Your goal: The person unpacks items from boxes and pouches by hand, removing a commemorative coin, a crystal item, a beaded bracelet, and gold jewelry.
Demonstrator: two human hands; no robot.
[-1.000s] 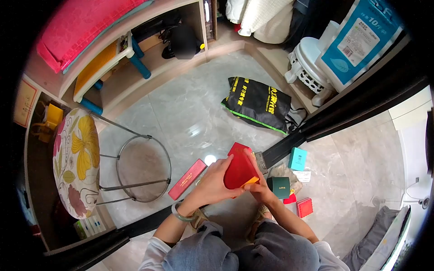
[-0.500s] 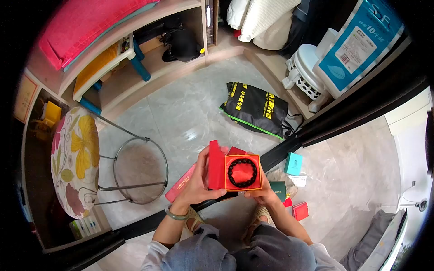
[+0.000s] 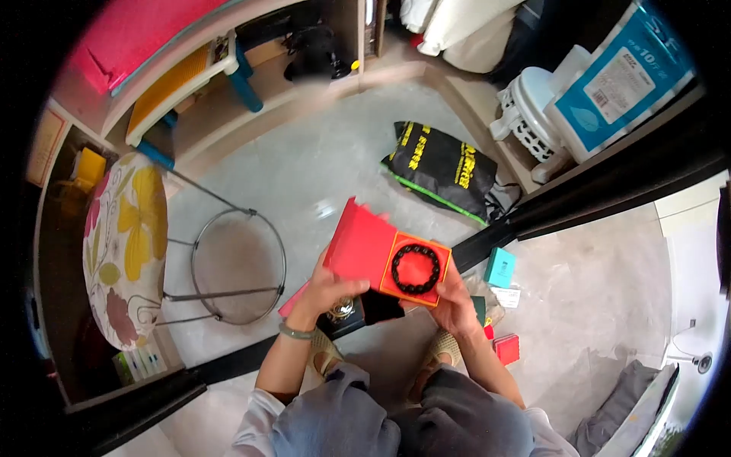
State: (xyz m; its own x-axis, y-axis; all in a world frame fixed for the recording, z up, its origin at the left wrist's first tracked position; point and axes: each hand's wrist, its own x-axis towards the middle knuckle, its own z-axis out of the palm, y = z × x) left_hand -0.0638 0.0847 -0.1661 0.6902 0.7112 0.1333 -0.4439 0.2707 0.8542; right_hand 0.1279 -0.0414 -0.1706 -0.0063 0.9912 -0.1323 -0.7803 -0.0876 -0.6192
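An open red gift box (image 3: 362, 247) is held up in front of me, tilted, with its lid folded out to the left. A black beaded bracelet (image 3: 397, 268) lies in a ring on the red lining. My left hand (image 3: 333, 289) grips the lid side, its thumb along the lower edge. My right hand (image 3: 457, 303) is closed around the lower right corner of the box. Below the lid, a round gold-coloured item (image 3: 341, 308) and a black, dark-surfaced thing (image 3: 381, 307) show partly; I cannot make out their kind.
On the floor at right are a teal box (image 3: 499, 266), a white card (image 3: 504, 297), a dark green box (image 3: 479, 308) and a small red box (image 3: 506, 349). A black drawstring bag (image 3: 442, 171) lies ahead. A floral stool (image 3: 126, 251) rests on its side at left.
Both hands have raised the box slightly and turned it clockwise, so its lid now faces me more fully. The gold-coloured item has come into sight below. The view has shifted a little.
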